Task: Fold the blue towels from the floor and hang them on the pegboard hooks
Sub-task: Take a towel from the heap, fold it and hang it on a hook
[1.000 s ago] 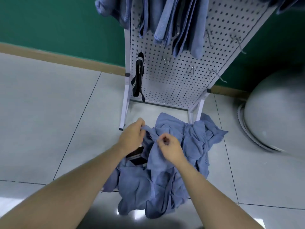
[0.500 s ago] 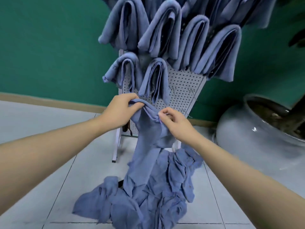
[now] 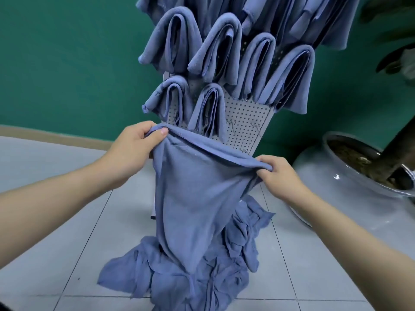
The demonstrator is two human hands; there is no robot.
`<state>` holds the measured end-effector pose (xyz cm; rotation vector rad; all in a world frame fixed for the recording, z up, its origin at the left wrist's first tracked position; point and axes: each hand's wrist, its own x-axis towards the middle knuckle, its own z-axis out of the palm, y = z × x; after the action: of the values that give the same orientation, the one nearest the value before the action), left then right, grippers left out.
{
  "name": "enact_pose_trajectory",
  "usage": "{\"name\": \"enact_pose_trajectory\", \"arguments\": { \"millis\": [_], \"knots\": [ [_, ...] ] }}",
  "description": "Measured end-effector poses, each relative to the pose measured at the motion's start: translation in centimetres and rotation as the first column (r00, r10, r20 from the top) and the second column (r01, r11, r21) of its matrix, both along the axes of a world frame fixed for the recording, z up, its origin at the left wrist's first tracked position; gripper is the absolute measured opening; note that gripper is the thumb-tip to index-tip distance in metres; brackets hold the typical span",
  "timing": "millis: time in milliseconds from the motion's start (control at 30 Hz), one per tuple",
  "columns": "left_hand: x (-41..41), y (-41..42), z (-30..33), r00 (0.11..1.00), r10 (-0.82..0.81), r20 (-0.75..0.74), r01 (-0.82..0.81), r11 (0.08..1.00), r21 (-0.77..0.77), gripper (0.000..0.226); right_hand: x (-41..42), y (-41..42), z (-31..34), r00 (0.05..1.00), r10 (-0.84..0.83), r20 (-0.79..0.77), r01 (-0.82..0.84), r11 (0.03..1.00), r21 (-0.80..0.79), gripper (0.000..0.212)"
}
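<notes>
Blue towel (image 3: pixel 190 194) with no readable label hangs stretched between both hands, left hand (image 3: pixel 132 151) and right hand (image 3: pixel 277 176) each pinching a top corner.

Both bare forearms extend forward from the lower corners, hands raised and apart. Left hand (image 3: pixel 132 149): fingers curled, thumb pressed flat on top, gripping a towel (image 3: pixel 193 198) corner. Right hand (image 3: pixel 277 176): lower, knuckles up, fingers pinching the opposite corner.

hands (image 3: pixel 202 162) apart, towel (image 3: pixel 193 198) apparently spread wider
</notes>
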<state>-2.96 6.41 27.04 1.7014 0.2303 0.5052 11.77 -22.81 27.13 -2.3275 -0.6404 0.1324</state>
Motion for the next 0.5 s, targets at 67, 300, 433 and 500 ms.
{"name": "enact_pose_trajectory", "arguments": {
  "millis": [67, 300, 433, 500],
  "knots": [
    [-0.1, -0.7, 0.0, 1.0, -0.015, -0.022, 0.015, 1.0, -0.025, 0.025, -0.3, 0.4, 0.3, 0.994, -0.003, -0.114, 0.021, 0.988, 0.154, 0.022],
    [0.8, -4.7, 0.6, 0.999, -0.046, 0.013, 0.047, 0.995, -0.084, 0.02, -3.2, 3.7, 1.2, 0.94, 0.074, -0.333, 0.058, 0.927, 0.37, 0.033],
    [1.1, -6.5, 0.7, 0.994, -0.109, 0.018, 0.11, 0.991, -0.082, 0.016, -6.2, 4.8, 1.2, 0.886, 0.27, -0.376, -0.076, 0.887, 0.456, 0.021],
    [1.0, -6.7, 0.6, 0.979, -0.204, 0.018, 0.205, 0.978, -0.045, 0.018, -6.6, 5.1, 0.8, 0.88, 0.327, -0.344, -0.153, 0.881, 0.448, 0.02]
  ]
}}
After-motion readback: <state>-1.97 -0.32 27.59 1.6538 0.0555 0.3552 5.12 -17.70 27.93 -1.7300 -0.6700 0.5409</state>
